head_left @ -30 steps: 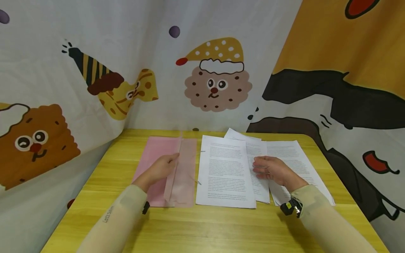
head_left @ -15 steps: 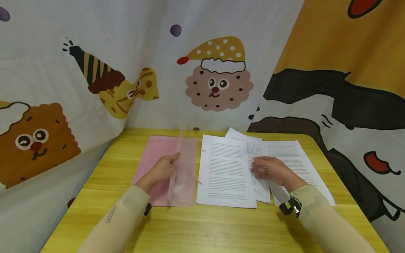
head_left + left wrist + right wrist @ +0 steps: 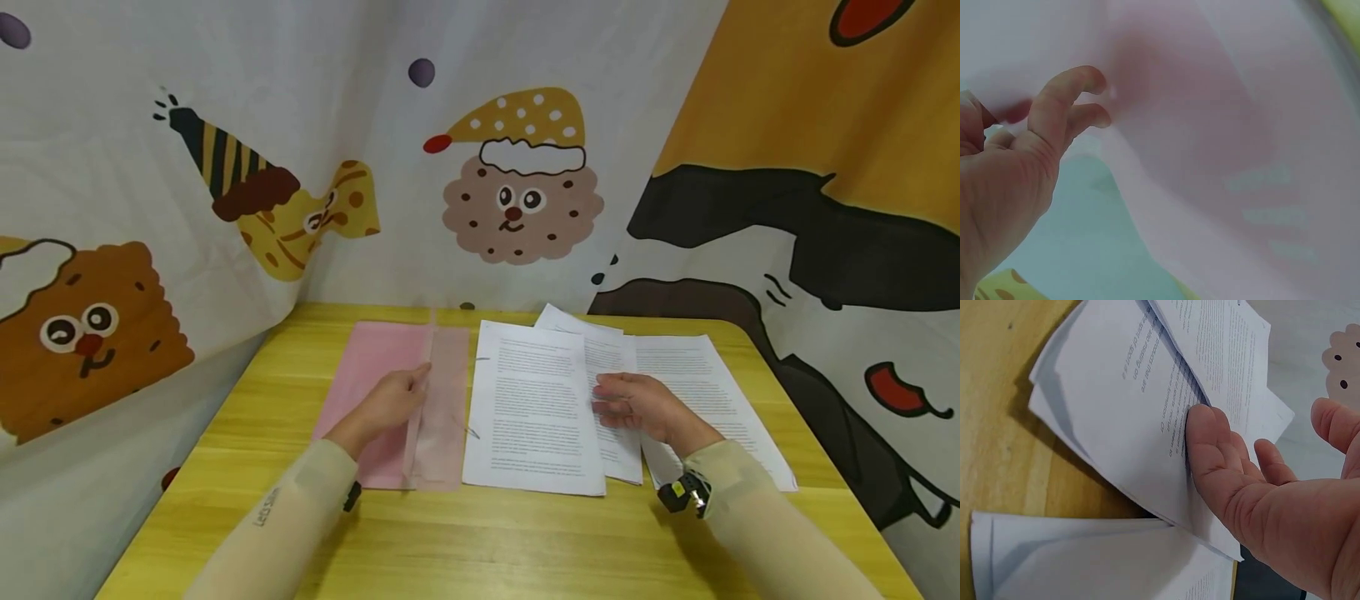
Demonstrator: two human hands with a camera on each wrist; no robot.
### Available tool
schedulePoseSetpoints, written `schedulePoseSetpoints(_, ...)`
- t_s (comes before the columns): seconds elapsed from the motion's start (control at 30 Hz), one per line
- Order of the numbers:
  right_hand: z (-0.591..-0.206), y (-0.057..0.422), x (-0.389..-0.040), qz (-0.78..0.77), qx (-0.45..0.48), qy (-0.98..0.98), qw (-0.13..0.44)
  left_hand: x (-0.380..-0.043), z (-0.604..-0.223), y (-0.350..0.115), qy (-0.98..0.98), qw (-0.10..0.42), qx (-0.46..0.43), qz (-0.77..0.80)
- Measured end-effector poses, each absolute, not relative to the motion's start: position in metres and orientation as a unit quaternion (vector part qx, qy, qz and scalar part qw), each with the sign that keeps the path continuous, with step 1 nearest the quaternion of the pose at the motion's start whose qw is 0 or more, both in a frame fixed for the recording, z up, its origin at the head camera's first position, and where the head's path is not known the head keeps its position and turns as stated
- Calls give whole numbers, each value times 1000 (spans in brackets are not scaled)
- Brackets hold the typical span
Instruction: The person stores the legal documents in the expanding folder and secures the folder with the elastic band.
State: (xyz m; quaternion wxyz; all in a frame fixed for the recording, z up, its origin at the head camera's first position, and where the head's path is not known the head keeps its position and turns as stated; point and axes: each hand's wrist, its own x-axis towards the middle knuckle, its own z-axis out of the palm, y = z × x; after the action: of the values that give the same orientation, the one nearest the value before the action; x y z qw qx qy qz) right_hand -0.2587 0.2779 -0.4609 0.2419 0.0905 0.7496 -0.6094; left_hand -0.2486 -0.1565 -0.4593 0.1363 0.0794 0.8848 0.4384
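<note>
My left hand (image 3: 393,402) pinches the raised flap of a translucent pink document folder (image 3: 375,354) lying on the left of the table. In the left wrist view, curled fingers (image 3: 1054,103) meet the pale pink plastic, which fills most of that picture. To the right lie printed sheets: a front stack (image 3: 532,408), a second stack (image 3: 622,458) partly beneath it, and a third (image 3: 708,392) farther right. My right hand (image 3: 645,404) is over the second stack. Its loosely extended fingertips (image 3: 1200,419) are right at the front stack's edge in the right wrist view.
The wooden table (image 3: 480,550) has a back edge against a white curtain (image 3: 405,267) printed with cartoon biscuits. A black device (image 3: 678,493) is strapped at the right wrist. Another dark device (image 3: 352,497) shows at the left wrist.
My right hand has shifted very slightly left toward the front stack. The left hand keeps its grip on the folder flap, and the papers lie as before.
</note>
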Motion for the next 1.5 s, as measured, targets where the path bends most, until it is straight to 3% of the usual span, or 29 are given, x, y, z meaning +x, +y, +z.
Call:
schedulePoseSetpoints(1.27,-469,252,-265,-583,89,775,227,-249,-461,-152,888,144,70,431)
schedulePoseSetpoints(1.5,-472,247,-263,-585,35,781,217,-249,-461,-152,887,148,66,433)
